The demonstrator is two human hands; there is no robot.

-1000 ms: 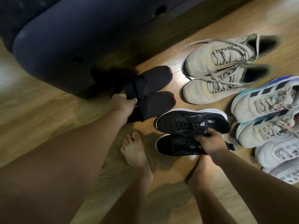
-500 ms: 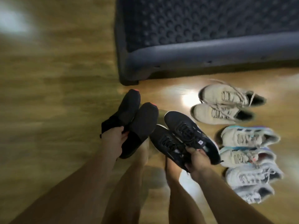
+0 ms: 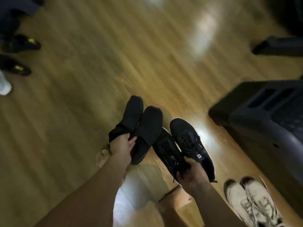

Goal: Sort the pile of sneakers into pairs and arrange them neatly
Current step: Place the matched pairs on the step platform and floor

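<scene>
Two matched pairs of black sneakers are held, one pair in each hand.

The pair of black knitted slip-on sneakers with pink toe tips (image 3: 144,126) is gripped at the heel openings by the left hand (image 3: 122,145); its fingers are curled round both collars, so the two shoes are kept together. The pair of black mesh laced sneakers with white soles (image 3: 185,145) is pinched near the tongues by the closed fingers of the right hand (image 3: 192,175). Both pairs are held in the near middle, apparently above the wooden plank floor (image 3: 98,63). A pair of white mesh sneakers (image 3: 250,203) is seen standing at the near right.
</scene>
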